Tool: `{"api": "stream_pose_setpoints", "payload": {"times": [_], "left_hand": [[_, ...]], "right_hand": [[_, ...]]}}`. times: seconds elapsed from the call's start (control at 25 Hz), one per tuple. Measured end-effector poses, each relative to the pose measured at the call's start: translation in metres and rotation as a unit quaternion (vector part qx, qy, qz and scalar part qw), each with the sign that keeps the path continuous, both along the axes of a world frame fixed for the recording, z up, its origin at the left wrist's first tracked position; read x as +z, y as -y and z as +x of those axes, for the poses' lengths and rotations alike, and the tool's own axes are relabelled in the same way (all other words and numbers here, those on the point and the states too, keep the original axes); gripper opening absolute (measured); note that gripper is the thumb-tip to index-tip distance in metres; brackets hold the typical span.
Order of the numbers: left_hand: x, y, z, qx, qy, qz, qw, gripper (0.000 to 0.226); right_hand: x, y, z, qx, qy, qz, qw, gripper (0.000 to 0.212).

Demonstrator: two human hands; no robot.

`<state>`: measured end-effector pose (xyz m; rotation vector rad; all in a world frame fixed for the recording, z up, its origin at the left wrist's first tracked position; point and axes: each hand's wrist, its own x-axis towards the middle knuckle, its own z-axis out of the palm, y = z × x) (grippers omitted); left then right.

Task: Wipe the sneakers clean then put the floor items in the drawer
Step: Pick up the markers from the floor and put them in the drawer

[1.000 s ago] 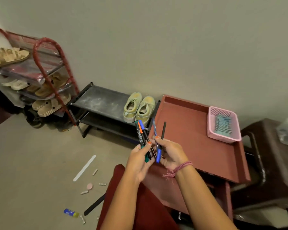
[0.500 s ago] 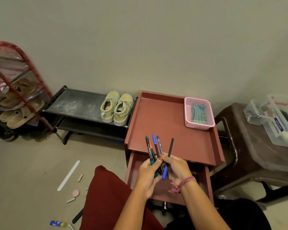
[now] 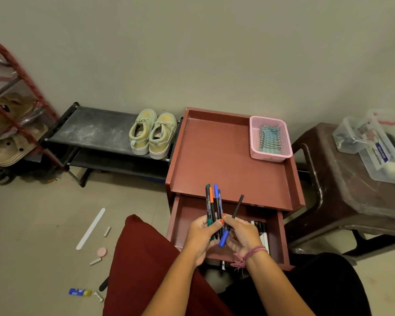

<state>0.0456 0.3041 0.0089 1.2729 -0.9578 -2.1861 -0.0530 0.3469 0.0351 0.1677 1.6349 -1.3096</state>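
Risk: the pens (image 3: 213, 208) are a loose, splayed fan pinched between left hand (image 3: 201, 236) and right hand (image 3: 242, 234), fingers curled on the barrels, so one could slip and miss the open drawer (image 3: 185, 224) just below at lower centre. They look thin, mostly black-barrelled with green, orange and blue caps; more items (image 3: 90, 228) lie on the floor, lower left.

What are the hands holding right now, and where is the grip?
Both hands, left and right, hold a bunch of pens by their lower ends, above the open drawer.
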Motion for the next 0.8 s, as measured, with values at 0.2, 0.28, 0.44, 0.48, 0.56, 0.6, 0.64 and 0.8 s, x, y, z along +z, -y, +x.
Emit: {"api": "stream_pose_setpoints", "payload": {"times": [0.2,0.28,0.44,0.48,0.56,0.6,0.64,0.8], "left_hand": [[-0.021,-0.003,-0.004,-0.009,0.064,0.006,0.998,0.010],[-0.028,-0.001,-0.004,-0.019,0.074,0.050,0.996,0.008],[-0.045,0.007,-0.003,-0.038,0.073,0.133,0.988,0.006],[-0.048,0.008,-0.004,-0.036,0.072,0.142,0.987,0.008],[-0.055,0.010,-0.008,-0.027,0.071,0.151,0.986,0.014],[-0.058,0.010,-0.010,-0.023,0.073,0.153,0.985,0.015],[-0.060,0.010,-0.011,-0.022,0.074,0.153,0.985,0.015],[-0.068,0.009,-0.017,-0.032,0.091,0.143,0.985,0.018]], "right_hand": [[-0.023,-0.010,-0.006,0.029,0.023,0.018,0.999,0.010],[-0.042,-0.018,-0.020,0.040,0.060,0.051,0.996,0.013],[-0.097,-0.027,-0.060,0.098,-0.001,0.183,0.978,0.034],[-0.109,-0.025,-0.070,0.104,-0.023,0.200,0.974,0.035],[-0.126,-0.017,-0.087,0.123,-0.058,0.221,0.966,0.027],[-0.133,-0.014,-0.095,0.139,-0.083,0.235,0.958,0.021],[-0.141,-0.010,-0.101,0.164,-0.119,0.254,0.946,0.016],[-0.166,-0.004,-0.115,0.278,-0.243,0.333,0.868,0.024]]}}
